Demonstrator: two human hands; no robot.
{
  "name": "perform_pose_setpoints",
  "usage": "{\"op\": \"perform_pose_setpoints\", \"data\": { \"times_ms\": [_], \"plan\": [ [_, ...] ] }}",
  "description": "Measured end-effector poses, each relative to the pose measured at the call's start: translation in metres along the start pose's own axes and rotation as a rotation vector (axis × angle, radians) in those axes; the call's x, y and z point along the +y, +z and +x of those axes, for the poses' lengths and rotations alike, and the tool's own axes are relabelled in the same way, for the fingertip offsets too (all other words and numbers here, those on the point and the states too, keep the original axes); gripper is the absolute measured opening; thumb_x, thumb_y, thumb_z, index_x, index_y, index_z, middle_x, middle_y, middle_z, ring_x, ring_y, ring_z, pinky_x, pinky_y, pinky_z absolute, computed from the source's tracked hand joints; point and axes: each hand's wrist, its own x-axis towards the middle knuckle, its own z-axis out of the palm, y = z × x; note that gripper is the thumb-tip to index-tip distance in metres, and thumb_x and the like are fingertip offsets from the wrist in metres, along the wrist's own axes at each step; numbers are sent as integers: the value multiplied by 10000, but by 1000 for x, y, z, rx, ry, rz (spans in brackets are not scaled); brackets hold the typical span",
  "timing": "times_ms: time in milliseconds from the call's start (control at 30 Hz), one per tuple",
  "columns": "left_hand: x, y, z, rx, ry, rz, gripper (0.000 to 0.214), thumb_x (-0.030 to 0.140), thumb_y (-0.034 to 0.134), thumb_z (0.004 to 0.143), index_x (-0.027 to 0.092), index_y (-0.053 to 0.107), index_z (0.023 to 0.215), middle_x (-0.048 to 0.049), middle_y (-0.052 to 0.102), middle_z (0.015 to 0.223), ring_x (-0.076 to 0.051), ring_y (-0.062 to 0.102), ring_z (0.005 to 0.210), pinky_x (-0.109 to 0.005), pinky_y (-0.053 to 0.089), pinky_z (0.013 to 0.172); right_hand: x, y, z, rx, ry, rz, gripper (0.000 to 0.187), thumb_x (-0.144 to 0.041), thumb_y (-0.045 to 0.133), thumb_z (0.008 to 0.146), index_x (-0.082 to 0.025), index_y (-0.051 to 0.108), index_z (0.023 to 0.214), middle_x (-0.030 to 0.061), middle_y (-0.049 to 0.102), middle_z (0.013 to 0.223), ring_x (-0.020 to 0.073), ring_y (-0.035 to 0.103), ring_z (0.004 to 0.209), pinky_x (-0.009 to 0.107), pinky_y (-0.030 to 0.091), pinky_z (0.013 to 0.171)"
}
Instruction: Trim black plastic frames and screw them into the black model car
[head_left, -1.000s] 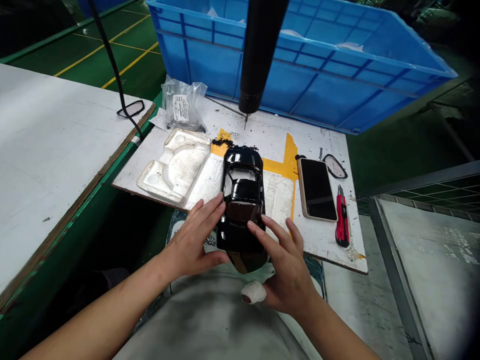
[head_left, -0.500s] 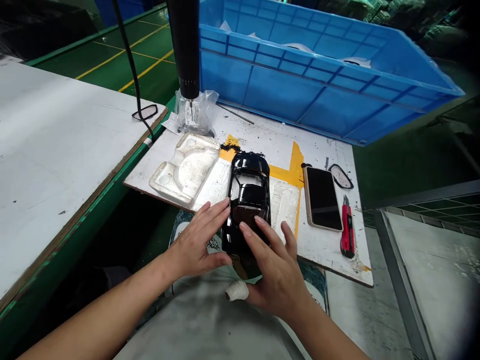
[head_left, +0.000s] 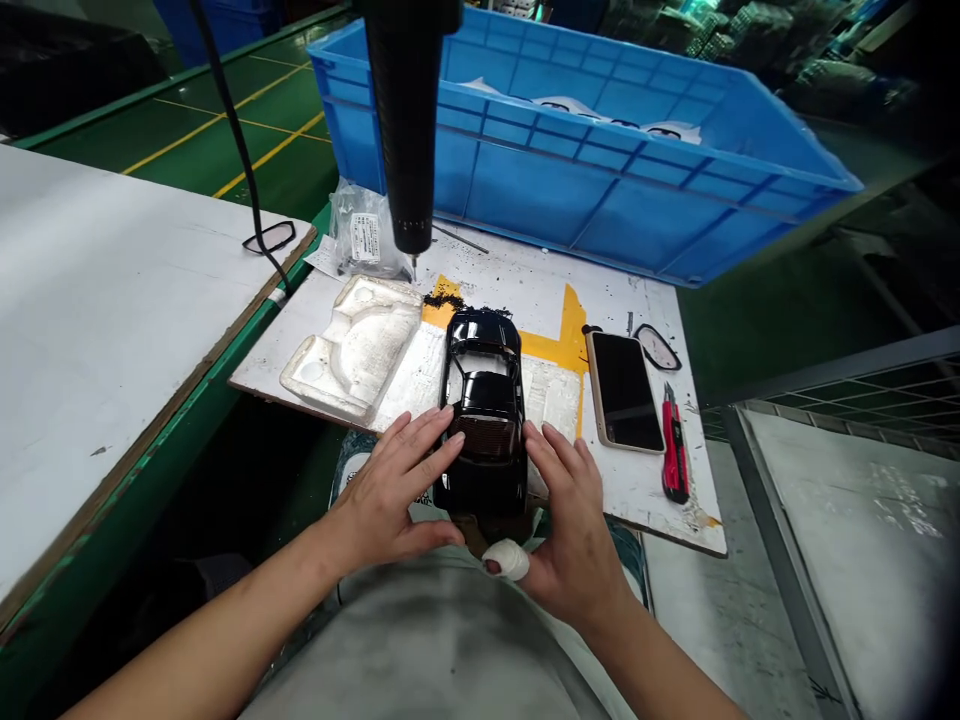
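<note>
We look down at a glossy black model car body (head_left: 484, 420), its length pointing away from us, with its near end reaching past the edge of a white, paint-scuffed table (head_left: 626, 295); our left hand (head_left: 394, 490) and right hand (head_left: 570, 530) flank it, their fingers (head_left: 439, 430) spread and curved, with the tips at or against its sides; we cannot tell whether they grip it firmly; a white bandage (head_left: 508, 560) wraps the right thumb; an electric screwdriver (head_left: 405, 130) hangs bit-down above the table, beyond the car; black crumbs (head_left: 450, 303) lie just past the car's far end, on yellow tape (head_left: 574, 330); to the left sits a white foam tray (head_left: 352, 345), with a clear plastic bag (head_left: 364, 235) behind it; to the right lie a smartphone (head_left: 622, 390) and a red utility knife (head_left: 674, 445); a large blue plastic crate (head_left: 600, 190) stands along the far side.
</note>
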Motion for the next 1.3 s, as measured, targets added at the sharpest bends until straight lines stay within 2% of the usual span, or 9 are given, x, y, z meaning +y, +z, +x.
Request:
{"op": "perform_pose_setpoints", "data": {
  "times_ms": [167, 367, 467, 567, 667, 767, 1100, 1167, 1300],
  "plan": [
    [-1, 2, 1, 29, -16, 14, 900, 677, 559, 919, 262, 190, 1627, -195, 371, 1620, -340, 369, 1507, -555, 267, 1241, 1, 3, 3, -4, 23, -46, 1037, -819, 478, 850, -101, 269, 1568, 197, 519, 1473, 356, 481, 1379, 598, 263, 1206],
    [-1, -1, 2, 56, -55, -134, 910, 653, 697, 841, 297, 317, 1587, -180, 410, 1602, -356, 398, 1488, -602, 280, 1233, 2, 0, 6, 4, 45, 2, 1080, -896, 415, 817, -126, 292, 1564, 182, 512, 1483, 366, 427, 1427, 617, 285, 1201],
    [5, -6, 12, 122, -179, -163, 778, 575, 682, 896, 255, 398, 1545, -174, 461, 1570, -322, 414, 1484, -555, 347, 1224, 3, -2, 4, 63, 105, 129, 942, -837, 380, 882, -168, 340, 1545, 171, 491, 1502, 360, 416, 1436, 639, 308, 1190],
    [11, -13, 33, 196, -414, -177, 479, 445, 552, 1008, 221, 531, 1430, -153, 477, 1558, -272, 444, 1468, -498, 409, 1201, 2, -2, -4, 128, 124, 253, 808, -744, 417, 938, -188, 377, 1523, 175, 445, 1536, 363, 394, 1454, 644, 331, 1181],
    [10, -19, 54, 140, -570, -228, 334, 434, 561, 996, 225, 677, 1228, -115, 518, 1527, -279, 523, 1405, -488, 446, 1175, 0, -4, -15, 147, 115, 297, 767, -713, 448, 943, -198, 397, 1510, 178, 429, 1543, 383, 378, 1461, 674, 326, 1173],
    [4, -23, 66, 58, -626, -291, 271, 430, 629, 946, 224, 729, 1090, -103, 507, 1541, -298, 538, 1392, -498, 447, 1172, 0, -7, -28, 155, 98, 303, 783, -723, 445, 936, -198, 389, 1515, 187, 418, 1546, 404, 363, 1465, 704, 297, 1170],
    [-2, -26, 72, -2, -683, -374, 257, 461, 668, 912, 222, 742, 975, -94, 464, 1577, -311, 453, 1460, -513, 361, 1222, 3, -5, -54, 164, 66, 264, 843, -776, 302, 946, -143, 390, 1495, 212, 426, 1529, 385, 391, 1449, 678, 252, 1191],
    [0, -26, 75, -1, -699, -366, 282, 481, 632, 936, 225, 748, 915, -85, 480, 1565, -316, 445, 1465, -528, 347, 1226, 4, -6, -49, 177, 62, 255, 728, -703, 367, 974, -153, 444, 1445, 198, 463, 1503, 370, 410, 1436, 667, 275, 1185],
    [-1, -26, 78, 3, -718, -350, 314, 501, 620, 942, 226, 758, 883, -83, 507, 1539, -319, 454, 1454, -532, 334, 1228, 9, -12, -22, 169, 191, 317, 274, -359, 597, 963, -244, 602, 1212, 89, 589, 1392, 271, 520, 1343, 519, 444, 1123]
  ]
}}
